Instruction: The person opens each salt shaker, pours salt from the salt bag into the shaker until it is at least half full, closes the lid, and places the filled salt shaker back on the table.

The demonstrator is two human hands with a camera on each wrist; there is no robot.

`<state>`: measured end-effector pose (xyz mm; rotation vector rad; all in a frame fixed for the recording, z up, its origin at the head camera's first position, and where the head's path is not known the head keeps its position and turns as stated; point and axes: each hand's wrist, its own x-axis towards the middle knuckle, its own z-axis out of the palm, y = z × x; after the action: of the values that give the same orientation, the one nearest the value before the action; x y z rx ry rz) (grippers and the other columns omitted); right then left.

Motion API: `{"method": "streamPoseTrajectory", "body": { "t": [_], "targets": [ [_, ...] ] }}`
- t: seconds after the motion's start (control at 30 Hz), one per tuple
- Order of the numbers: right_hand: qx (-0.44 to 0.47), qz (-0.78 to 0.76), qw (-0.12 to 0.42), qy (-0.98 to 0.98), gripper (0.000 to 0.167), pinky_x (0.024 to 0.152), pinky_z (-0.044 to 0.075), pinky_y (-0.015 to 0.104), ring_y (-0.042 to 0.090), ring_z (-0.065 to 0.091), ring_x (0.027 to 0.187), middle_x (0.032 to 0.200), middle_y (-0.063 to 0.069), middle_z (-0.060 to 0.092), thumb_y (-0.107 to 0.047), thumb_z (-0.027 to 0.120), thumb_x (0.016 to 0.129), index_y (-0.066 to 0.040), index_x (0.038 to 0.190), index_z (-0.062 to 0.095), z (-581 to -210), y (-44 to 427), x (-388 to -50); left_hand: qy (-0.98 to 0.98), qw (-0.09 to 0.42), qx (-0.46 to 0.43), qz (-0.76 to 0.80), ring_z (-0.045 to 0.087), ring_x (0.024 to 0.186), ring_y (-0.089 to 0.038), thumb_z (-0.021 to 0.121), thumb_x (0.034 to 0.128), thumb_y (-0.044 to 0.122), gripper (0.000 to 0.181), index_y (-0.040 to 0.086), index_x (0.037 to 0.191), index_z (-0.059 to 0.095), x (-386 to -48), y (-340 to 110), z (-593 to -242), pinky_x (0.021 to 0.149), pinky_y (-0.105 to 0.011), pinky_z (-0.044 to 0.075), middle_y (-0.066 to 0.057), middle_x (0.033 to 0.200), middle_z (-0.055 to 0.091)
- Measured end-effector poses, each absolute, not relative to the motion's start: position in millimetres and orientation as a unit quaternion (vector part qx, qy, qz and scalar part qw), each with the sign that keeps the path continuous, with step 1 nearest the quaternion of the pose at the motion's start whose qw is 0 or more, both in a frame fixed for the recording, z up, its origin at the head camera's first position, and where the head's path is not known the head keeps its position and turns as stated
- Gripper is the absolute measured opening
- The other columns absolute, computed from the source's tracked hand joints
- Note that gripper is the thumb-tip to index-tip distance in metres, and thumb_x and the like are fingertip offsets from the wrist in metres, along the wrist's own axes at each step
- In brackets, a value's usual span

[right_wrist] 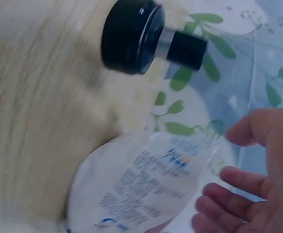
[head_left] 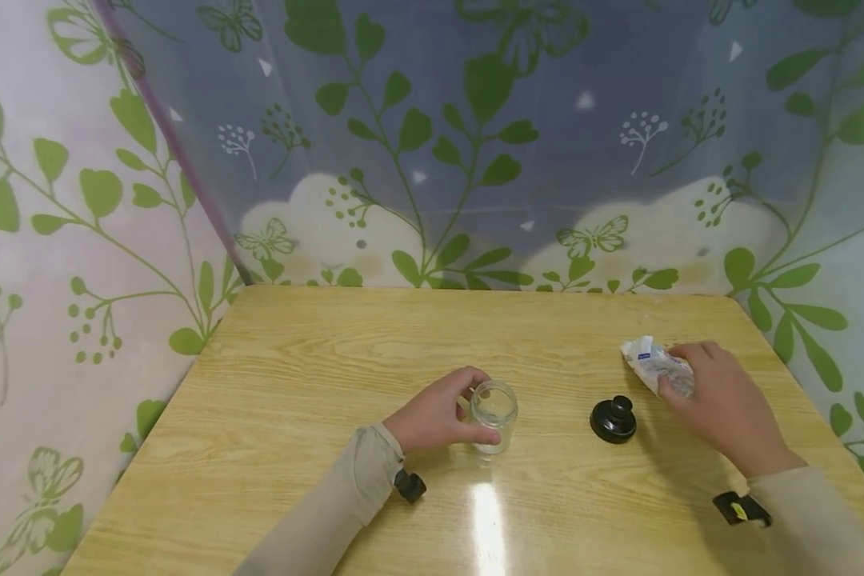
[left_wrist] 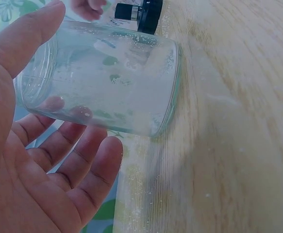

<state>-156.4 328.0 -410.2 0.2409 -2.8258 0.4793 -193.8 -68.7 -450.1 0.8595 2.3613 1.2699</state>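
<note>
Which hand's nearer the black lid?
Right. The right hand is just right of the black lid, at the white packet; the left hand is farther off, left of it, holding the glass jar.

Bare tabletop (head_left: 556, 420) leaves a passage between the glass jar (head_left: 497, 410) and the black knobbed lid (head_left: 613, 421). The lid obstructs the near-left approach to the white packet (head_left: 650, 365); the leaf-patterned backdrop (head_left: 439, 200) bars the tabletop's far edge.

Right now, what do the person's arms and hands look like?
The left sleeve and right sleeve are long and beige. A small black piece sits at each wrist; the right one has a yellow mark. The left hand and right hand wear no gloves.
</note>
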Motion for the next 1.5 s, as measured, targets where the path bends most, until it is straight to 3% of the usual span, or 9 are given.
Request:
{"method": "streamPoseTrajectory", "body": {
  "t": [0.2,0.37,0.67,0.97,1.2,1.3,1.5],
  "targets": [
    [0.068,0.171,0.066,-0.981,0.046,0.089,0.042,0.072,0.058,0.05,0.115,0.129,0.038,0.053,-0.023,0.065,0.1,0.01,0.13,0.058,-420,343,-166,0.827,0.163,0.303,0.444,0.057,0.105,-0.012,0.087,0.0841,0.044,0.069,0.015,0.138,0.054,-193,-68,-451,0.082,-0.028,0.053,-0.003,0.126,0.061],
    [0.063,0.171,0.05,-0.982,0.044,0.087,0.044,0.07,0.056,0.054,0.114,0.129,0.037,0.056,-0.025,0.062,0.104,0.01,0.132,0.059,-421,348,-169,0.828,0.161,0.303,0.443,0.057,0.104,-0.012,0.086,0.0842,0.044,0.069,0.015,0.138,0.055,-193,-68,-450,0.082,-0.028,0.053,-0.003,0.126,0.061],
    [0.059,0.175,0.108,-0.977,0.03,0.077,0.049,0.063,0.048,0.064,0.1,0.115,0.03,0.067,-0.02,0.064,0.102,0.006,0.117,0.067,-425,348,-171,0.829,0.164,0.299,0.444,0.057,0.105,-0.012,0.086,0.0843,0.046,0.069,0.016,0.139,0.054,-193,-69,-451,0.083,-0.028,0.053,-0.001,0.126,0.061],
    [0.051,0.168,0.106,-0.979,0.027,0.07,0.05,0.059,0.042,0.065,0.087,0.105,0.03,0.068,-0.016,0.066,0.1,0.008,0.11,0.069,-427,351,-171,0.825,0.163,0.304,0.447,0.057,0.107,-0.014,0.086,0.0846,0.045,0.07,0.016,0.139,0.054,-193,-69,-450,0.083,-0.029,0.053,-0.002,0.127,0.061],
    [0.072,0.148,0.138,-0.977,0.016,0.057,0.046,0.043,0.025,0.059,0.068,0.088,0.018,0.068,-0.014,0.072,0.097,0.001,0.094,0.072,-429,353,-172,0.825,0.166,0.304,0.446,0.057,0.109,-0.016,0.085,0.0845,0.047,0.072,0.016,0.141,0.053,-193,-69,-449,0.083,-0.029,0.054,-0.001,0.127,0.061],
    [0.076,0.147,0.154,-0.974,0.014,0.055,0.044,0.039,0.024,0.059,0.067,0.087,0.016,0.069,-0.013,0.073,0.096,0.0,0.093,0.073,-431,354,-172,0.824,0.168,0.304,0.447,0.057,0.109,-0.017,0.085,0.0846,0.047,0.072,0.016,0.142,0.053,-192,-69,-449,0.083,-0.029,0.054,-0.002,0.128,0.061],
    [0.064,0.16,0.173,-0.97,0.013,0.056,0.047,0.044,0.029,0.062,0.071,0.09,0.018,0.069,-0.012,0.073,0.096,0.002,0.096,0.074,-438,356,-175,0.824,0.164,0.306,0.448,0.057,0.11,-0.014,0.085,0.0848,0.046,0.072,0.016,0.142,0.053,-194,-69,-451,0.084,-0.029,0.054,-0.003,0.128,0.061]
  ]
}}
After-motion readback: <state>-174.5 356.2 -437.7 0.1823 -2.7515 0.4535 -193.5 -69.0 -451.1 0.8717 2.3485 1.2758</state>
